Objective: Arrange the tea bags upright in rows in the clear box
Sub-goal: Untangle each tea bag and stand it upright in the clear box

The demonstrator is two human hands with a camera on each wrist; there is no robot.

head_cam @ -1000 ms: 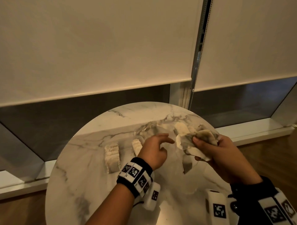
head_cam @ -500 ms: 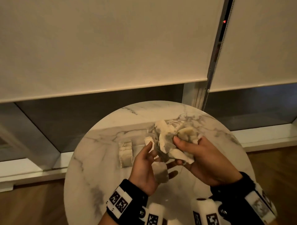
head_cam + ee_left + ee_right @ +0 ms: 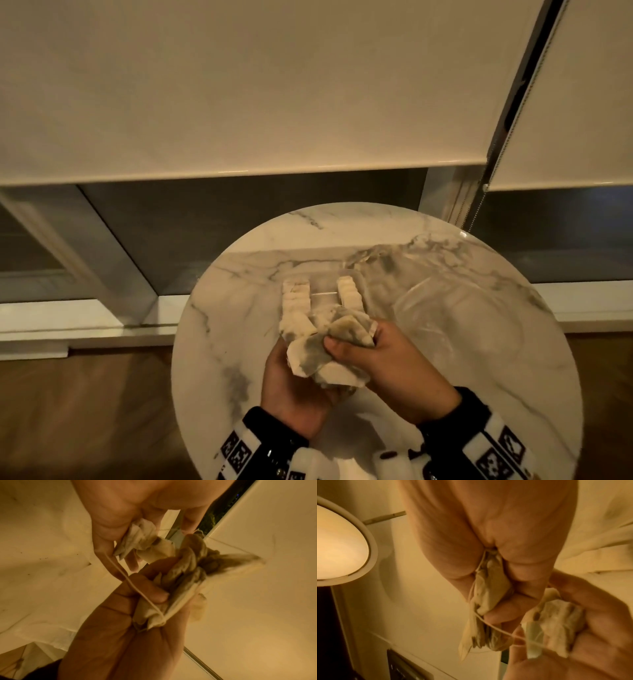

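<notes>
Over the near end of the clear box (image 3: 359, 278), both hands hold a crumpled bunch of tea bags (image 3: 329, 356). My left hand (image 3: 291, 370) cups it from below and curls round a few bags (image 3: 145, 540). My right hand (image 3: 352, 342) pinches the larger clump (image 3: 489, 588) with the thumb on top. A string (image 3: 137, 588) runs between the two handfuls. The box stands on the round marble table (image 3: 239, 342) with two upright rows of tea bags, a left row (image 3: 296, 294) and a right row (image 3: 347, 294), and a gap between them.
A crumpled clear plastic bag (image 3: 431, 308) lies on the table to the right of the box. Behind the table are a window sill and lowered roller blinds (image 3: 239, 85). Wooden floor surrounds the table.
Both hands have come together and drawn nearer to me, left of where the right hand held the bunch. The left hand, empty before, now holds some bags. The head view swung right.
</notes>
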